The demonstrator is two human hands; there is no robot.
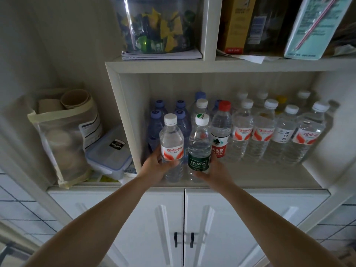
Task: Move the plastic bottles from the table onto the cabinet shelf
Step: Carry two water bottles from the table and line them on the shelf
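While both arms reach in from six o'clock, two plastic bottles stand upright side by side at the front edge of the cabinet shelf [269,176]. The left hand [154,166] curls its fingers round the lower body of the red-labelled Wahaha bottle [171,145], and the right hand [213,170] wraps round the base of the green-labelled Cestbon bottle [199,147], just at three o'clock of the first; the two nearly touch. Directly behind them, toward twelve o'clock, stands a red-capped bottle [221,130] beside a pack of blue-capped bottles [169,114]. Toward three o'clock runs a row of white-capped bottles [269,132]. At nine o'clock, outside the shelf wall, a lidded plastic box [109,153] sits beside a clear bag of paper cups [63,132]. Below are white cabinet doors [183,228].
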